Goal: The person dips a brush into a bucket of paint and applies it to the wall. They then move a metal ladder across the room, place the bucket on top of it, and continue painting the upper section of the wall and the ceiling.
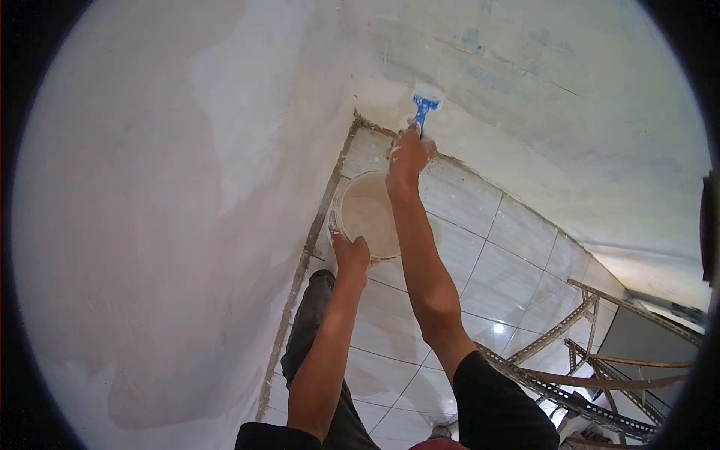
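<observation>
Reaching down into the corner, the right hand [409, 155] is closed around the blue plastic handle of a wide brush [424, 103], whose white-loaded head presses on the pale plastered wall [525, 82] just above the glossy tiled floor [487, 255]. The left hand [351, 253] grips the rim of a round white plastic bucket [369, 216] of creamy paste, held just beside the brush. I'd judge short, even strokes along the seam best, with the bucket kept close under any drips.
</observation>
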{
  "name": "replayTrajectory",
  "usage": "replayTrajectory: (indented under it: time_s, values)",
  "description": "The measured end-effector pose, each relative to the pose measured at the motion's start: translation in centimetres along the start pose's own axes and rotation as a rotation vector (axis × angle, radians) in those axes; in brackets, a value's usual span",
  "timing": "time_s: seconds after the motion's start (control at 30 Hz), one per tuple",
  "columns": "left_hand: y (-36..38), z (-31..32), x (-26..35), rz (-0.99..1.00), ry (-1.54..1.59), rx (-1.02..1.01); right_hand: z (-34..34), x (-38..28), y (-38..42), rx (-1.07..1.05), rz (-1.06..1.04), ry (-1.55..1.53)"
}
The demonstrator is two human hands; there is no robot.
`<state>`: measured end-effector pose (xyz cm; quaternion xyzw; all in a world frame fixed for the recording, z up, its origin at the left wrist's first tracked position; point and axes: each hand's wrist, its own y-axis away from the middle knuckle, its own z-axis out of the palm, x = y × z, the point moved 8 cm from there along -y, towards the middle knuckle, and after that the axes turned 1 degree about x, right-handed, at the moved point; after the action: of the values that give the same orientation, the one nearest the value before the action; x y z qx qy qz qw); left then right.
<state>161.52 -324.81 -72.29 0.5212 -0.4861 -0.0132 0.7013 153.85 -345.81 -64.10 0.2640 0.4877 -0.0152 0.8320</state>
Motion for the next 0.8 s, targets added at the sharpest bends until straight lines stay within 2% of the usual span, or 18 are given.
replayTrajectory:
  time_s: [0.1, 0.17, 0.3, 0.37, 0.4, 0.47, 0.5, 0.57, 0.6, 0.67, 0.7, 0.8]
  values:
    - [1.0, 0.1, 1.1, 0.014, -0.04, 0.034, 2.5, -3.8, 2.9, 0.003, -0.042, 0.026]
    - [0.9, 0.3, 1.4, 0.016, -0.039, 0.004, 4.9, -5.9, 4.0, -0.161, -0.104, -0.023]
    - [0.5, 0.7, 1.1, -0.009, 0.043, -0.03, 6.3, -8.0, 7.8, -0.214, -0.05, -0.07]
    - [-0.8, 0.3, 0.2, 0.023, 0.014, -0.005, 7.0, -9.0, 8.1, -0.278, -0.205, -0.064]
    - [-0.2, 0.5, 0.9, 0.022, 0.015, -0.004, 7.1, -8.2, 7.1, -0.279, -0.205, -0.063]
    - [1.5, 0.7, 2.9, 0.0, -0.092, 0.023, 7.4, -7.6, 3.7, -0.238, -0.528, 0.128]
    - [0.4, 0.5, 1.4, 0.002, -0.093, 0.023, 7.2, -6.4, 1.8, -0.238, -0.529, 0.127]
    - [-2.3, -0.4, -1.2, 0.204, -0.121, 0.078, 6.9, -4.8, -1.0, -0.189, -0.726, 0.451]
    - [-1.8, -0.2, -0.3, 0.208, -0.122, 0.077, 6.0, -3.6, -2.6, -0.188, -0.728, 0.448]
    - [0.1, -0.5, 1.2, 0.042, 0.111, 0.152, 4.7, 0.2, -5.5, -0.222, -0.634, 0.621]
    - [0.6, -0.7, 1.8, 0.041, 0.109, 0.154, 3.9, 1.4, -5.9, -0.223, -0.63, 0.621]
    - [1.0, -0.8, 1.6, -0.01, 0.152, 0.164, 1.4, 3.6, -6.1, -0.241, -0.759, 0.726]
